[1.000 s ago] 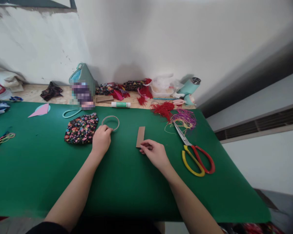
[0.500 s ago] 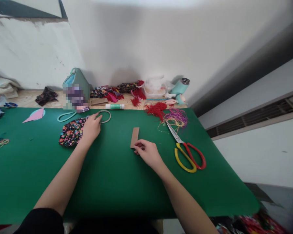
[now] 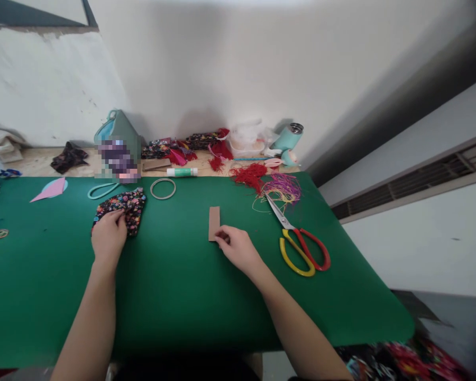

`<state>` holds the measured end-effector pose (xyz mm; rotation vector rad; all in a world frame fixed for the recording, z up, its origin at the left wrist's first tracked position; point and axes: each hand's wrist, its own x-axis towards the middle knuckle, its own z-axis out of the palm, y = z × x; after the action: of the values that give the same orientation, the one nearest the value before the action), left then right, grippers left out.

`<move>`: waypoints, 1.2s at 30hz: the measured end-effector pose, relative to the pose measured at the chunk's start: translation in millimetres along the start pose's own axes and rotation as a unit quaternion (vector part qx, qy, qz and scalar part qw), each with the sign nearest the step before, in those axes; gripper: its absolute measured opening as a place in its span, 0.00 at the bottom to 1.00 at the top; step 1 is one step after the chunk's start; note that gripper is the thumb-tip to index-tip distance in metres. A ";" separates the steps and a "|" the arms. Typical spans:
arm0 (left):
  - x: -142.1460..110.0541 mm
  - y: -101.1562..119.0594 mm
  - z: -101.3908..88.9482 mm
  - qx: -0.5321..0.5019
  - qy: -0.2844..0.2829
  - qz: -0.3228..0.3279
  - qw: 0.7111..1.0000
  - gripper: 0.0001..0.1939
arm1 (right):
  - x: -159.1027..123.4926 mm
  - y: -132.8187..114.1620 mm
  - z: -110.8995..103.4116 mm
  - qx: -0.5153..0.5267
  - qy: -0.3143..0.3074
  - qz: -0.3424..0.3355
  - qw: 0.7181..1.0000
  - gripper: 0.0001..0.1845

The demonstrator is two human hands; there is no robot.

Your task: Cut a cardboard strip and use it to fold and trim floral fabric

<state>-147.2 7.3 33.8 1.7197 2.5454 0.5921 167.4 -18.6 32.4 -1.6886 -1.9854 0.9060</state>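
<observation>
My left hand (image 3: 108,237) rests on the near edge of a black floral fabric piece (image 3: 127,207) and its fingers curl onto the cloth. A thin metal ring (image 3: 163,188) lies free on the green table cover (image 3: 174,286), beyond and to the right of the fabric. My right hand (image 3: 238,250) presses its fingertips on the near end of a small brown cardboard strip (image 3: 214,223) that lies flat on the cover.
Scissors with red and yellow handles (image 3: 297,243) lie right of my right hand, by red and purple threads (image 3: 273,185). A glue stick (image 3: 181,172), teal bag (image 3: 117,140), teal bottle (image 3: 287,138), fabric scraps and a pink paper shape (image 3: 49,189) line the back.
My left hand let go of the metal ring after sliding it farther back, then drew left and nearer onto the floral fabric. My right hand stayed on the cardboard strip.
</observation>
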 end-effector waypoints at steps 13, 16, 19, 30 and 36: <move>-17.9 67.0 -51.6 -0.641 0.004 -0.147 0.753 0.08 | -1.0 1.4 -2.9 0.008 0.064 -0.052 0.997 0.13; -29.0 100.0 -48.4 -0.708 -0.145 -0.196 0.663 0.08 | 0.4 9.2 -0.6 -0.034 0.078 -0.067 0.994 0.22; -39.5 117.4 -33.1 -0.758 -0.204 -0.239 0.572 0.07 | 4.4 19.4 11.8 -0.071 0.068 -0.100 0.990 0.30; -64.0 119.6 8.7 -0.752 -0.323 -0.310 0.484 0.07 | 17.1 7.9 25.8 0.129 0.110 -0.136 0.976 0.20; -64.8 116.1 13.1 -0.745 -0.328 -0.308 0.492 0.09 | -1.9 -8.4 33.7 0.333 0.055 -0.124 0.933 0.33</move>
<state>-15.1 -9.3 45.4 0.1701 0.9364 1.1354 139.6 -28.6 14.2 -1.0555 -1.5192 1.1820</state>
